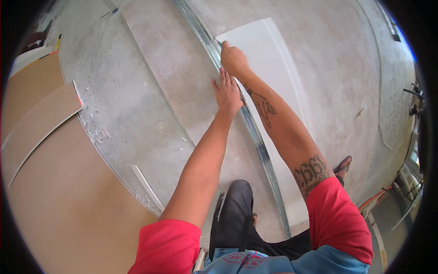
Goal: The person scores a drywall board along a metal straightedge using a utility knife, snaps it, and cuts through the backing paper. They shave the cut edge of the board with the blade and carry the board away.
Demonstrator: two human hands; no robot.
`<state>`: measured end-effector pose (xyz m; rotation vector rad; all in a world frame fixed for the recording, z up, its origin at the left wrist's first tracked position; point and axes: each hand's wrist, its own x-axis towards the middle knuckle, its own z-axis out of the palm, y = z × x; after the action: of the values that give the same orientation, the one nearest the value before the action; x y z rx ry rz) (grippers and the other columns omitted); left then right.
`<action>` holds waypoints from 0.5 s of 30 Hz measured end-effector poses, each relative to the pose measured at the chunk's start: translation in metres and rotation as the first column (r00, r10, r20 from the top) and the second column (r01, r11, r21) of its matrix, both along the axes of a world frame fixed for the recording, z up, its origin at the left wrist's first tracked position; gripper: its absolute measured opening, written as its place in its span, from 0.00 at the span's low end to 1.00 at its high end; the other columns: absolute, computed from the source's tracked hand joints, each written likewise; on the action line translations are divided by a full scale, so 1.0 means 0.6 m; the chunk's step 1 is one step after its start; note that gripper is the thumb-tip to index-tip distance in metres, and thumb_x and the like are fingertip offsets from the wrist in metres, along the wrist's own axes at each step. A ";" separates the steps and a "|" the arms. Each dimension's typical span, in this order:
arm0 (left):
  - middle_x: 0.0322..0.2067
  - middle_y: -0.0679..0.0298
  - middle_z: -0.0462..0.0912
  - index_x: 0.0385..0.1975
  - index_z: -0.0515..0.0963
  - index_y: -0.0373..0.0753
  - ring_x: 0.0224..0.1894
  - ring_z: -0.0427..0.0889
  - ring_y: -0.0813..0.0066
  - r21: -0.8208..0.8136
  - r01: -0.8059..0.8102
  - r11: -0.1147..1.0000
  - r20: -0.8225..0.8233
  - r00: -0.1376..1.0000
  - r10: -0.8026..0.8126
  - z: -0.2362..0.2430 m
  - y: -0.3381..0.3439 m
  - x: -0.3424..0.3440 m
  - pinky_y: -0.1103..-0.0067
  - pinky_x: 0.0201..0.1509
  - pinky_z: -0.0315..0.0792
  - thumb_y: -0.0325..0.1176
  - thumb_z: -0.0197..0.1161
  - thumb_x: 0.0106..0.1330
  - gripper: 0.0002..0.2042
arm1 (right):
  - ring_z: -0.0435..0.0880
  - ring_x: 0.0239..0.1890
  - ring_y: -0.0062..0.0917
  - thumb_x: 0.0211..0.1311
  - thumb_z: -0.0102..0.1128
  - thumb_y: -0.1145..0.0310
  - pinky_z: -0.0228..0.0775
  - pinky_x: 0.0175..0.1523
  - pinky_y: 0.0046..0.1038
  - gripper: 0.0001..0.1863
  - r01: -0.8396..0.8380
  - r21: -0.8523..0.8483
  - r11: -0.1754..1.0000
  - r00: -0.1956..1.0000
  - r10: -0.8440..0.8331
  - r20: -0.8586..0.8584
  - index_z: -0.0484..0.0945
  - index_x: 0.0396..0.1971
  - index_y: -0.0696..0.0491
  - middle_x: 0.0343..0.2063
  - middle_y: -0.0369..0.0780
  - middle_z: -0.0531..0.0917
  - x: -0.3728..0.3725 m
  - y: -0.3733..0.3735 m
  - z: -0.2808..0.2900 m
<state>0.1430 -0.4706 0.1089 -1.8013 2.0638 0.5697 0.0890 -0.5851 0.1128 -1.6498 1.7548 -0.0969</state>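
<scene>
A long galvanized metal profile (pixel 260 148) runs diagonally across a large pale sheet (pixel 157 50) lying on the floor. To its right, a white panel (pixel 273 59) with a curved-looking edge lies along the profile. My left hand (pixel 228 95) lies on the profile with its fingers stretched forward and nothing in its grasp. Just beyond it, my right hand (pixel 233 60) is closed at the profile's right edge, by the white panel's far corner. A small dark tip shows beside its fingers, but what it holds is hidden.
Brown-faced boards (pixel 59 169) are stacked at the left, with a narrower strip (pixel 43 116) on top. White scraps (pixel 105 132) and a thin offcut (pixel 147 187) litter the concrete floor. My knee (pixel 238 196) is beside the profile. Assorted gear (pixel 413 182) stands at the far right.
</scene>
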 end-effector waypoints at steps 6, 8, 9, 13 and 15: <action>0.71 0.60 0.47 0.69 0.48 0.35 0.75 0.39 0.64 0.029 -0.033 0.999 -0.023 0.999 0.033 -0.001 -0.002 -0.001 0.59 0.73 0.50 0.50 0.78 0.41 0.58 | 0.83 0.40 0.50 0.60 0.47 0.73 0.75 0.42 0.46 0.11 -0.015 -0.015 1.000 1.000 0.015 -0.007 0.68 0.43 0.59 0.34 0.54 0.82 0.006 -0.014 -0.002; 0.71 0.60 0.47 0.70 0.47 0.35 0.75 0.39 0.64 0.007 -0.047 0.999 -0.046 0.998 0.047 -0.002 -0.005 -0.003 0.59 0.73 0.51 0.50 0.78 0.41 0.58 | 0.83 0.40 0.49 0.60 0.47 0.73 0.75 0.42 0.46 0.11 -0.015 0.001 1.000 1.000 0.015 -0.004 0.68 0.42 0.58 0.34 0.54 0.82 0.003 -0.018 0.001; 0.71 0.60 0.47 0.70 0.47 0.35 0.75 0.39 0.64 0.009 -0.045 0.999 -0.049 0.998 0.046 -0.001 -0.004 -0.006 0.59 0.73 0.51 0.50 0.78 0.41 0.58 | 0.83 0.40 0.49 0.60 0.48 0.73 0.75 0.42 0.45 0.11 -0.014 0.012 1.000 1.000 0.014 -0.005 0.68 0.42 0.58 0.34 0.54 0.82 -0.003 -0.018 0.003; 0.71 0.58 0.47 0.69 0.48 0.33 0.75 0.39 0.64 0.030 -0.023 0.999 -0.042 0.999 0.024 -0.004 0.002 -0.005 0.57 0.72 0.52 0.50 0.78 0.41 0.58 | 0.82 0.40 0.54 0.61 0.50 0.70 0.74 0.43 0.49 0.13 -0.051 0.056 0.997 0.999 0.051 -0.007 0.65 0.44 0.58 0.34 0.58 0.81 -0.023 0.041 0.009; 0.72 0.57 0.46 0.69 0.49 0.32 0.75 0.37 0.64 0.025 0.009 1.000 -0.033 0.999 -0.008 -0.006 0.000 0.000 0.57 0.71 0.51 0.51 0.77 0.41 0.58 | 0.81 0.39 0.55 0.62 0.48 0.70 0.74 0.42 0.49 0.11 -0.006 0.093 0.996 1.000 0.005 0.012 0.65 0.43 0.57 0.32 0.58 0.81 -0.039 0.088 0.012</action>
<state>0.1428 -0.4706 0.1052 -1.7804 2.0755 0.6240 0.0658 -0.5326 0.1201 -1.5836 1.7205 -0.0218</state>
